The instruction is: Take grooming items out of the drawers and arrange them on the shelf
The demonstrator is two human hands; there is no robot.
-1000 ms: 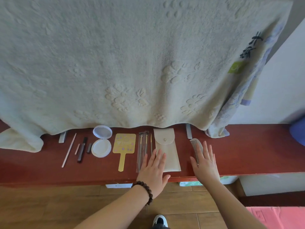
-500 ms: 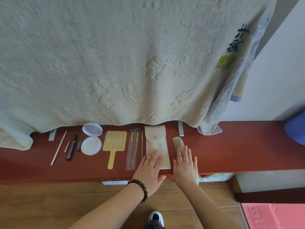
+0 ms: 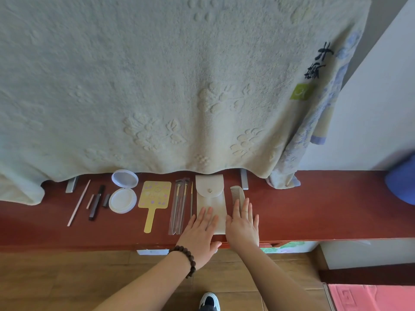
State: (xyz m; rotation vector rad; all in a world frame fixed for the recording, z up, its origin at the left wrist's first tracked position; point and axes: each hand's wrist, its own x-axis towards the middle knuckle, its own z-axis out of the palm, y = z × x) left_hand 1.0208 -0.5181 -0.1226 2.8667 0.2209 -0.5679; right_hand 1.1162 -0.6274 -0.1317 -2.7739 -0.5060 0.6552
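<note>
On the red shelf (image 3: 314, 212), flat open hands press a cream snap pouch (image 3: 210, 198) and pale comb (image 3: 236, 196).

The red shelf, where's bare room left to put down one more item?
Most room lies on the red shelf right of the comb, up to the blue object. A smaller patch sits left of the thin stick, below the hanging towel. From the compact to the pouch it's crowded.

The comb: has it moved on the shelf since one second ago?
Yes. The comb slid left under the right hand and now lies close beside the pouch, away from the metal bracket.
</note>
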